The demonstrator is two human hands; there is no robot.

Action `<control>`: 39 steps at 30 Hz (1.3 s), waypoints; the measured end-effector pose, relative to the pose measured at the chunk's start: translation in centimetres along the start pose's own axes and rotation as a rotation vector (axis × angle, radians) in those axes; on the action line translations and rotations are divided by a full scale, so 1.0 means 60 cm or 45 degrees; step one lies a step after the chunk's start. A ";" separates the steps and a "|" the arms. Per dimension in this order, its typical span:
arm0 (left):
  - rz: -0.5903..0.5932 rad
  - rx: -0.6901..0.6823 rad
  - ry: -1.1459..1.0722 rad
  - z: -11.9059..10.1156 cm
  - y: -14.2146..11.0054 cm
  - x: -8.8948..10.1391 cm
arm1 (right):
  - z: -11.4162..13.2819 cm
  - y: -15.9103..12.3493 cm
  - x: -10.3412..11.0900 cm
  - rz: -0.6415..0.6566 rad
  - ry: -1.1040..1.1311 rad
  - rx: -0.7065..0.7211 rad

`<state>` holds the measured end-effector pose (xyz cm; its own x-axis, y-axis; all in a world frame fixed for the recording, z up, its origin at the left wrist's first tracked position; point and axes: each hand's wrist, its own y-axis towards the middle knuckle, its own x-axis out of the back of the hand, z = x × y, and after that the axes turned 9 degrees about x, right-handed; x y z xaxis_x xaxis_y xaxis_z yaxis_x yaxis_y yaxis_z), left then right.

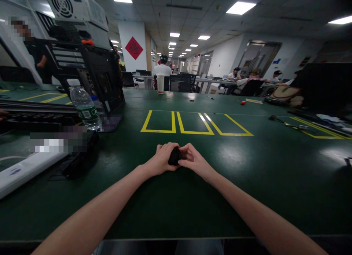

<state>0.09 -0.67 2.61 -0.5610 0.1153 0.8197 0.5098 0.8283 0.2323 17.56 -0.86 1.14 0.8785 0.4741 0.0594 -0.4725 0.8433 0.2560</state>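
Note:
Between my two hands, low over the green table [176, 203], is a small black rounded object [174, 157] whose exact kind I cannot make out. My left hand [164, 157] is wrapped round its left side, the back of the hand facing up. From the right, the thumb and fingers of my right hand [194, 159] pinch its near edge. Fingers cover much of the object. Just beyond my hands, yellow tape outlines [195, 133] mark three bays on the tabletop.
At left stand a water bottle [84, 106], a black computer case [100, 75] with a power supply [79, 9] on top, and a long white bar [30, 168]. A white cup [160, 84] stands at the far edge. Cables [294, 126] lie right. Several people sit beyond; one person stands far left.

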 end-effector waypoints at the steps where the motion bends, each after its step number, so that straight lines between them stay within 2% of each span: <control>1: 0.002 -0.001 0.000 -0.001 0.000 0.001 | -0.001 0.000 0.000 -0.013 -0.010 0.003; 9: 0.007 0.014 -0.001 -0.001 0.002 -0.002 | -0.012 0.004 0.002 -0.088 -0.106 -0.044; 12: 0.004 0.014 -0.003 0.000 0.001 -0.002 | -0.010 0.003 0.003 -0.043 -0.132 -0.085; 17: -0.009 -0.012 0.011 0.007 0.004 -0.008 | -0.005 0.001 0.003 0.038 0.004 -0.010; 24: -0.043 -0.004 0.027 0.015 0.007 -0.016 | -0.011 0.004 0.002 -0.060 -0.069 0.014; 28: -0.024 -0.010 0.017 0.011 0.005 -0.012 | -0.014 0.004 0.004 -0.103 -0.135 -0.084; 31: -0.028 -0.014 0.013 0.013 0.005 -0.014 | -0.011 0.003 0.006 -0.063 -0.162 -0.124; 36: -0.055 -0.017 0.013 0.020 0.007 -0.021 | -0.002 0.001 0.005 0.039 0.006 -0.033; 39: -0.041 -0.022 0.008 0.020 0.007 -0.019 | 0.000 0.000 0.002 0.012 -0.004 -0.015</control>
<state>0.17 0.18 1.16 -0.5736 0.0852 0.8147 0.5025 0.8221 0.2678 17.68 -0.79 1.14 0.8741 0.4815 0.0646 -0.4817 0.8417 0.2441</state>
